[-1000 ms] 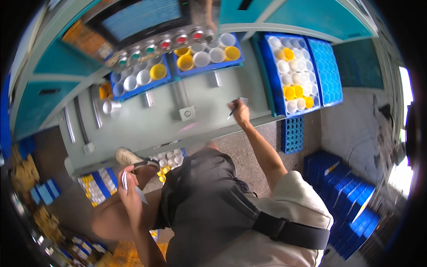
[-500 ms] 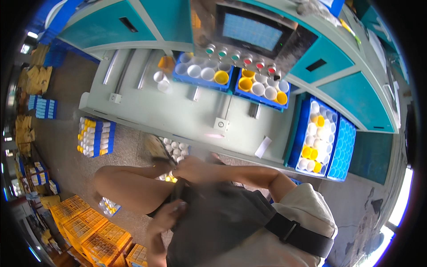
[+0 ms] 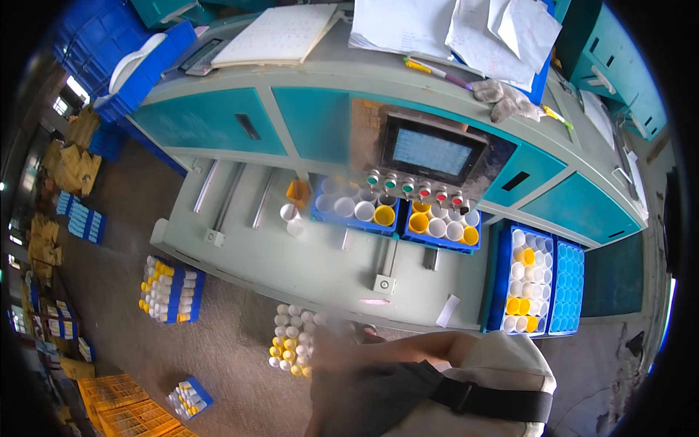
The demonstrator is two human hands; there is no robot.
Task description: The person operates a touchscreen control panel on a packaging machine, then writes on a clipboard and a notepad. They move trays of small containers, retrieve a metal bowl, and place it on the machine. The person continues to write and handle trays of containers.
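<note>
My right hand [image 3: 331,351], at the end of an arm reaching in from the right, is smeared by motion. Its fingers do not show, and I cannot make out anything held in it. Just left of it on the floor is a block of white and yellow round tubes [image 3: 291,339], partly covered by the blur. Dark grey cloth [image 3: 371,397] hangs below my forearm. My left hand is out of view.
Ahead runs a grey-white bench [image 3: 313,269] with metal rods and a blue crate [image 3: 357,222] of white and yellow cups. Above sits a control panel [image 3: 429,156]. At right stands a cup-filled crate [image 3: 528,291]. Orange crates [image 3: 120,400] stand lower left.
The view has swung upward, so the bench sits lower and the papers on top now show. My left hand and bare leg have left the picture. My right forearm appears lower.
</note>
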